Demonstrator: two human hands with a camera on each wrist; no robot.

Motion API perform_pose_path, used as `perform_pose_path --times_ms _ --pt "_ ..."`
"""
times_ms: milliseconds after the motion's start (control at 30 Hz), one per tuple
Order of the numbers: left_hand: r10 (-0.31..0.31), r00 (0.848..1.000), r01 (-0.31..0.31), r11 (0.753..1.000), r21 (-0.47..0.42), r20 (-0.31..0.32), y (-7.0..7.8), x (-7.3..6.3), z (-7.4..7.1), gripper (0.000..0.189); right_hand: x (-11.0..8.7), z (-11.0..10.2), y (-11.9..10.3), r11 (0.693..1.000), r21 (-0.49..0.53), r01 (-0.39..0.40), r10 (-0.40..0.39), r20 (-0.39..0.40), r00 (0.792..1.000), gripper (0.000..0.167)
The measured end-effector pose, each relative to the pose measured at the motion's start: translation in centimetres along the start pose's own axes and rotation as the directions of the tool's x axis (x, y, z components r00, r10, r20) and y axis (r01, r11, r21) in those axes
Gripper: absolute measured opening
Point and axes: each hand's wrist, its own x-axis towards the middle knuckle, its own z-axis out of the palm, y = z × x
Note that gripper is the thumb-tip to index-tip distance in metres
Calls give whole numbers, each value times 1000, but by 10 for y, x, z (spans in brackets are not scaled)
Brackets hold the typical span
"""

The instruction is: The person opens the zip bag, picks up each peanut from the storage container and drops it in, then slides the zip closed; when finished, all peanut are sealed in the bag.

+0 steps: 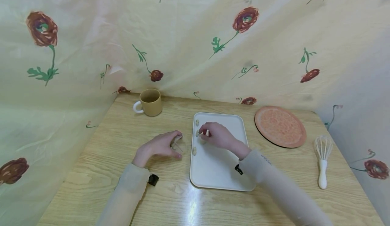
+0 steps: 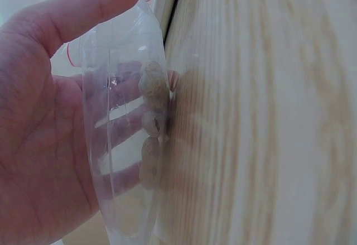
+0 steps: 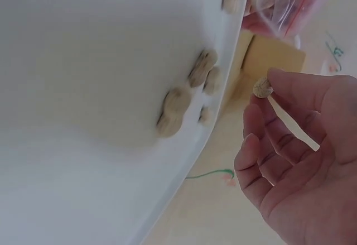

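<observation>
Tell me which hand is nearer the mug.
Left. The left hand is on the near side of the mug; the right hand is farther off to the right, over the white tray.

clear bag holding tan peanuts; one peanut pinched; others lie in the white tray.

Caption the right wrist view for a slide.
Right hand pinching one peanut over a white tray holding more peanuts.

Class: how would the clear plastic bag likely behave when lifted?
The clear plastic bag would probably fold or sag, since its thin film looks creased. It seems light, with just a few peanuts visible inside. Those may slide about, as nothing visible separates them.
</observation>
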Motion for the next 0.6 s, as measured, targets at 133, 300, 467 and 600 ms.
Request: perform_pose_path --times_ms 133,300,467,600 --pt "6 1000 -6 1000 2 -3 0 0 0 83 1 7 -10 998 -25 63 -63 1 998 12" --pt "19 1000 -19 1000 6 -6 0 1 0 82 1 17 -19 990 -40 132 -131 13 991 13" --pt "24 1000 -24 1000 3 -6 -1 1 0 82 1 24 -30 985 -41 170 -169 33 985 14" --pt "19 1000 -19 1000 -3 -9 -2 1 1 82 1 26 -39 981 -44 188 -187 33 982 14"
